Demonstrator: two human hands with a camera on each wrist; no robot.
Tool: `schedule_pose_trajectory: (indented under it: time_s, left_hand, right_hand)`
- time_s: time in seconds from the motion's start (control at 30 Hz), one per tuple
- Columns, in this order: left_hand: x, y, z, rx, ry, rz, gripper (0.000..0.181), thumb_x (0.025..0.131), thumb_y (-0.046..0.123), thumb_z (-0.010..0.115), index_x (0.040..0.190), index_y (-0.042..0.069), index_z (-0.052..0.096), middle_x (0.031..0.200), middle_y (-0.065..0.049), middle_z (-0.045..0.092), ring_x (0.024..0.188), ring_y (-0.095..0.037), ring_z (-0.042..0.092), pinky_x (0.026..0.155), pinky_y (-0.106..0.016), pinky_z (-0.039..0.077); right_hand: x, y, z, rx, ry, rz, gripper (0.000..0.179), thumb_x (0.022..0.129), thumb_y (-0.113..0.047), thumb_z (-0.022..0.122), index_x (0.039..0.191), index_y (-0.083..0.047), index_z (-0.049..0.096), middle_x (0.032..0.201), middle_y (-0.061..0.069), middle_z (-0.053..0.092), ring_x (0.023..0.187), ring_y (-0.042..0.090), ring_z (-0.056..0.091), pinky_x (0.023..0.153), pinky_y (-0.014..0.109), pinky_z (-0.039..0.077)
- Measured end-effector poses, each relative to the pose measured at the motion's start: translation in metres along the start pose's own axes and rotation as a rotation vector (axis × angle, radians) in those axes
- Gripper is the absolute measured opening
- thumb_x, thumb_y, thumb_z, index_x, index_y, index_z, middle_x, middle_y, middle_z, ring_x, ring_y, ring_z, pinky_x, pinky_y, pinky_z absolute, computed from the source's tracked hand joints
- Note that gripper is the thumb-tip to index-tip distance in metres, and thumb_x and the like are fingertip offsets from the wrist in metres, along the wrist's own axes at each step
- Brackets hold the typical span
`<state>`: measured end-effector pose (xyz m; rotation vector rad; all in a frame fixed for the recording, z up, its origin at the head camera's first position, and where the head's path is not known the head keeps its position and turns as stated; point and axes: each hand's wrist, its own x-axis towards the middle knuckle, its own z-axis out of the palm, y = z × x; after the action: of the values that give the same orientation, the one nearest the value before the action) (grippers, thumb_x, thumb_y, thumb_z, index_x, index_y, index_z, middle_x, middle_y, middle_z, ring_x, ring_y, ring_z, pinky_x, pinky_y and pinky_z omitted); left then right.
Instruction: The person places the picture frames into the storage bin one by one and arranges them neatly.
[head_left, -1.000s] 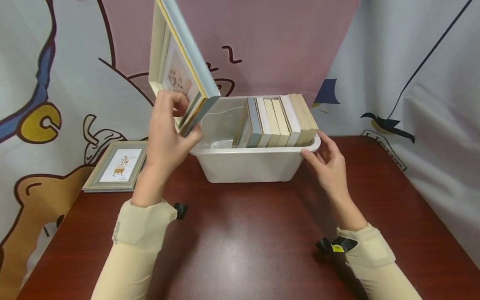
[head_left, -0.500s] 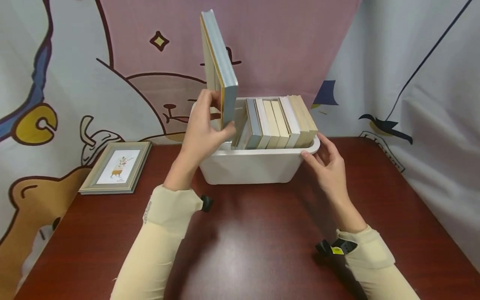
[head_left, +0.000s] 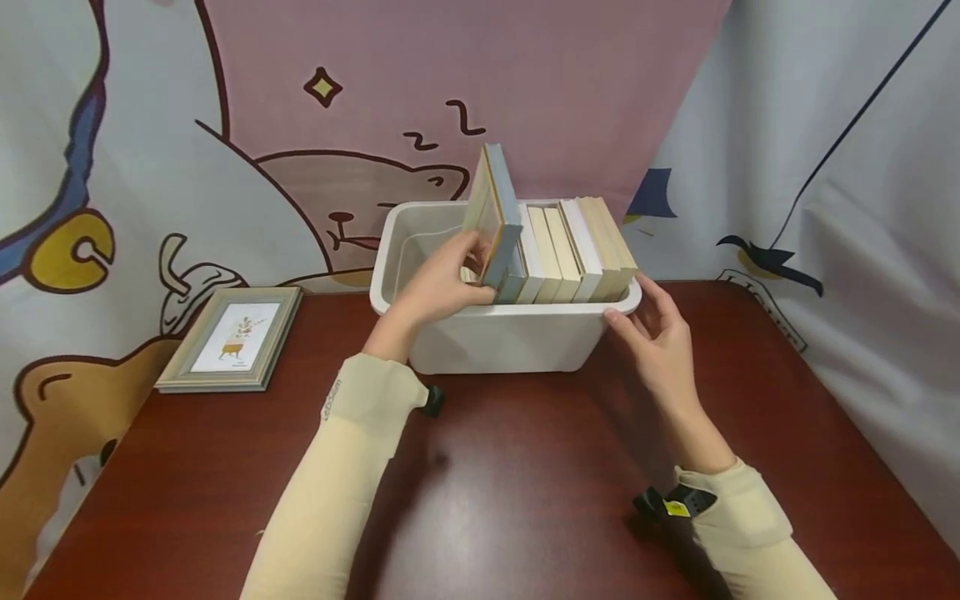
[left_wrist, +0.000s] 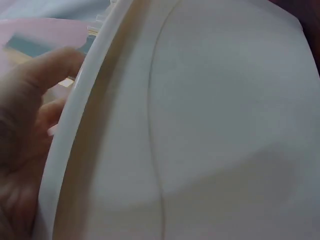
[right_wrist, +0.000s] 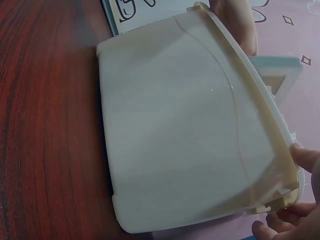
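My left hand (head_left: 442,287) pinches a blue-edged picture frame (head_left: 507,208) near its lower front corner, thumb on the near side. The frame stands steeply, its lower part inside a white plastic bin (head_left: 495,342), against the left end of a row of upright frames (head_left: 558,254) with cream, white and grey-blue edges. At the bin's right end, my right hand (head_left: 663,354) grips the rim corner with thumb in front. The left wrist view has the bin wall (left_wrist: 215,110) hiding part of the left hand (left_wrist: 25,125); right fingers (right_wrist: 305,157) touch the rim in the right wrist view.
A grey-green picture frame (head_left: 231,340) with a plant print lies flat at the table's left. The bin stands on a dark red-brown table (head_left: 480,500), near a printed cloth backdrop (head_left: 360,100). Bare bin floor and wall show left of the held frame.
My left hand has carried the picture frame right and down, from above the bin's left side into the bin beside the row. My right hand stays on the rim.
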<state>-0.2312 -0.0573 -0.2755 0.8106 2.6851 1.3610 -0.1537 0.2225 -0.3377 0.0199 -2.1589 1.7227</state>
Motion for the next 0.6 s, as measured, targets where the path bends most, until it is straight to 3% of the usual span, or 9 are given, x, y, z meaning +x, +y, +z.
schedule_pose_trajectory:
  time_s: [0.1, 0.2, 0.37, 0.5, 0.6]
  left_hand:
    - [0.0012, -0.0020, -0.0023, -0.011, -0.100, -0.043, 0.034, 0.080, 0.008, 0.068, 0.109, 0.002, 0.053, 0.115, -0.013, 0.053, 0.111, -0.028, 0.058, 0.102, -0.041, 0.049]
    - [0.0015, -0.0018, -0.0037, -0.075, -0.160, -0.147, 0.034, 0.090, 0.021, 0.066, 0.114, 0.003, 0.052, 0.123, -0.013, 0.048, 0.113, -0.026, 0.056, 0.100, -0.037, 0.052]
    - [0.0037, -0.0001, -0.0067, -0.236, -0.142, -0.347, 0.057, 0.100, 0.057, 0.046, 0.125, 0.006, 0.056, 0.139, -0.011, 0.050, 0.116, -0.024, 0.059, 0.094, -0.036, 0.059]
    - [0.0084, 0.0022, -0.0085, -0.148, -0.120, -0.455, 0.076, 0.096, 0.072, 0.032, 0.119, 0.007, 0.065, 0.138, -0.013, 0.058, 0.112, -0.024, 0.068, 0.097, -0.035, 0.056]
    - [0.0099, 0.0027, -0.0072, -0.077, -0.141, -0.490, 0.075, 0.095, 0.073, 0.032, 0.114, 0.010, 0.067, 0.140, -0.011, 0.057, 0.111, -0.023, 0.069, 0.103, -0.037, 0.050]
  right_hand:
    - [0.0002, 0.0007, 0.0018, 0.004, -0.002, -0.007, 0.064, 0.092, -0.004, 0.068, 0.151, -0.007, 0.042, 0.155, 0.011, 0.045, 0.143, 0.025, 0.044, 0.110, 0.019, 0.042]
    - [-0.0008, 0.0006, 0.0010, 0.000, -0.004, 0.003, 0.065, 0.092, -0.004, 0.068, 0.151, -0.007, 0.041, 0.156, 0.011, 0.045, 0.144, 0.025, 0.043, 0.109, 0.018, 0.042]
    - [-0.0006, -0.0002, 0.0009, -0.011, -0.020, 0.006, 0.066, 0.092, -0.007, 0.069, 0.152, -0.008, 0.040, 0.156, 0.011, 0.045, 0.143, 0.025, 0.044, 0.110, 0.018, 0.042]
    - [0.0015, -0.0004, 0.0008, 0.005, -0.022, 0.002, 0.066, 0.092, -0.007, 0.069, 0.152, -0.008, 0.041, 0.155, 0.012, 0.045, 0.143, 0.026, 0.044, 0.110, 0.017, 0.043]
    - [0.0012, 0.0002, 0.0008, 0.018, -0.016, 0.006, 0.066, 0.092, -0.006, 0.069, 0.151, -0.007, 0.041, 0.155, 0.012, 0.045, 0.143, 0.026, 0.044, 0.108, 0.015, 0.043]
